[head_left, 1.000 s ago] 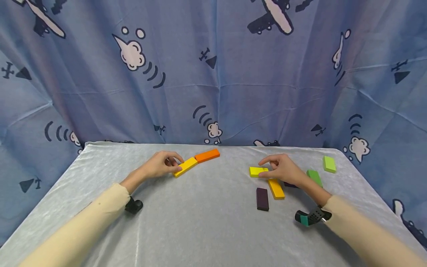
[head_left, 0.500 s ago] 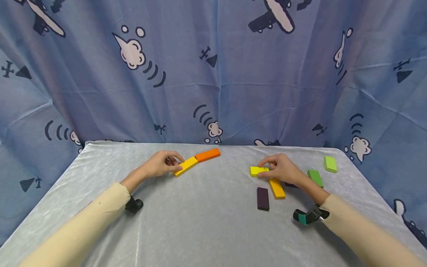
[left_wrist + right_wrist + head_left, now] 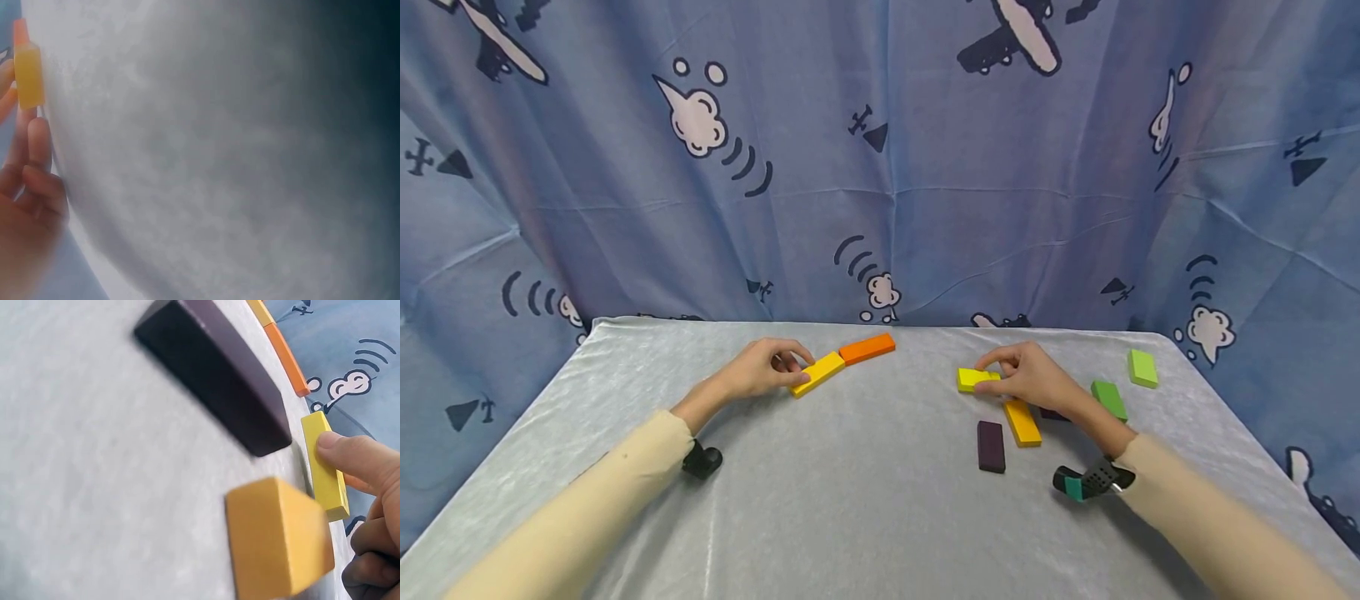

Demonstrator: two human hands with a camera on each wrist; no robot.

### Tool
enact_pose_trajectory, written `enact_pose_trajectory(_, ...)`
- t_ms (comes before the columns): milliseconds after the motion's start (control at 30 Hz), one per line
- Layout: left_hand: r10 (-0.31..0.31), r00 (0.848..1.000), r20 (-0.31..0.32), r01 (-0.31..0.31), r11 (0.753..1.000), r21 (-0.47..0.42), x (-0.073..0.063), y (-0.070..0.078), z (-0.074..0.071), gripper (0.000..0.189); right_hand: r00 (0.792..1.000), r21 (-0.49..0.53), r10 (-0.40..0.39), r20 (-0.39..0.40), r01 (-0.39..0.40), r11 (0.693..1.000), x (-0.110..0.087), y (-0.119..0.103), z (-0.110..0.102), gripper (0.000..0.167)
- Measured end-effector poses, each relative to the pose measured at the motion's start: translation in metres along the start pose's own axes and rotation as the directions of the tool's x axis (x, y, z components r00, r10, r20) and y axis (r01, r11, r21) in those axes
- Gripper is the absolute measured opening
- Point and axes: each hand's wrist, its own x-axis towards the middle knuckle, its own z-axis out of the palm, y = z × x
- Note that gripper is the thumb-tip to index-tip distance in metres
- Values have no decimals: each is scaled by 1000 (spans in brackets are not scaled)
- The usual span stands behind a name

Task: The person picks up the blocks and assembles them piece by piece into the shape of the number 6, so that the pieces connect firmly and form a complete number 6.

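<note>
Head view, left grip (image 3: pixel 762 369) pinching amber block (image 3: pixel 822 372), right grip (image 3: pixel 1039 382) pinching yellow block (image 3: pixel 967 381), partly hiding dark block (image 3: pixel 1055 414)

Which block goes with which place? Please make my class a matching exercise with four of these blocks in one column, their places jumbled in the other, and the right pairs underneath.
Blocks
1. Orange block
2. Lemon-yellow block
3. Light green block
4. Fully visible dark purple block

Places
A. Farthest right of the blocks in the head view
B. At the far end of the golden-yellow block that the left hand grips
C. Lowest of the blocks in the head view
D. Pinched by the right hand

Right pairs: 1-B, 2-D, 3-A, 4-C
</note>
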Motion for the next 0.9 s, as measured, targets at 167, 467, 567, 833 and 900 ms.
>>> enact_pose_trajectory(167, 3, 1000, 1, -3, 1000, -1, 0, -1, -1, 23, 1000, -3, -13, -6, 13, 1000, 5, -8, 4, 28)
enact_pose_trajectory(467, 3, 1000, 5, -3, 1000, -5, 0, -1, -1, 23, 1000, 40, 19, -2, -19, 999, 15, -20, 15, 30)
enact_pose_trajectory(567, 13, 1000, 7, -13, 1000, -8, 0, -2, -1, 23, 1000, 35, 16, -4, -16, 999, 18, -25, 18, 31)
enact_pose_trajectory(833, 27, 1000, 6, -27, 1000, -14, 0, -2, -2, 24, 997, 51, -71, 4, 71, 996, 28, -38, 27, 26)
enact_pose_trajectory(900, 21, 1000, 6, -21, 1000, -13, 0, -3, -2, 23, 996, 56, -92, 7, 91, 994, 30, -41, 29, 25)
